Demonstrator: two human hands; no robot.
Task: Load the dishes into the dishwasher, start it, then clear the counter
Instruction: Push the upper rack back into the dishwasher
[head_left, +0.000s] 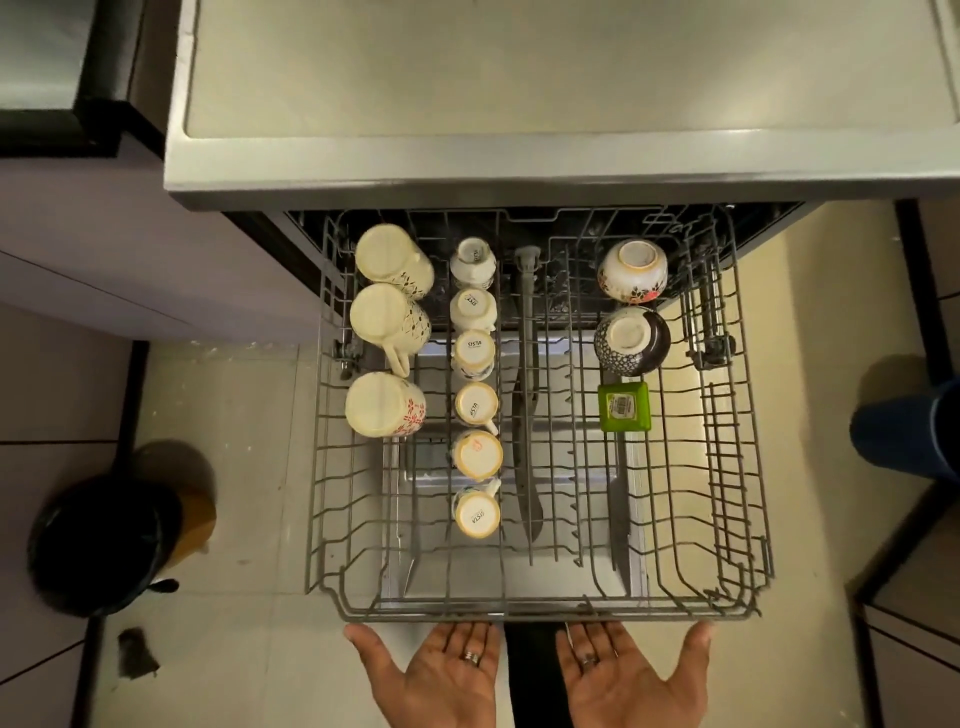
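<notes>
The rack (540, 610) stands pulled well out from under the counter (519, 171), and both hands sit palm-up at its front rail – the left hand (441, 675) and the right hand (623, 675), fingers straight and tucked under the rail, thumbs spread wide to either side, gripping nothing. The load looks settled: three mugs (387, 317) upside down along the left side, a row of six small cups (475, 364) beside them, two bowls (631, 304) inverted on the right with a green box (623, 408) just behind the darker one. The front half of the rack holds little. The step in hand is most likely sliding the rack back in, or perhaps steadying it for more dishes – I cannot tell which. To push well, keep the two hands level and evenly spaced either side of the middle, so the rack runs straight on its rails and does not skew. Press slowly; a shove could tip the small cups against each other, and the one mug whose handle points forward may catch a tine. The green box lies loose on the wires and might slide. Check that nothing stands higher than the counter's lower edge.
</notes>
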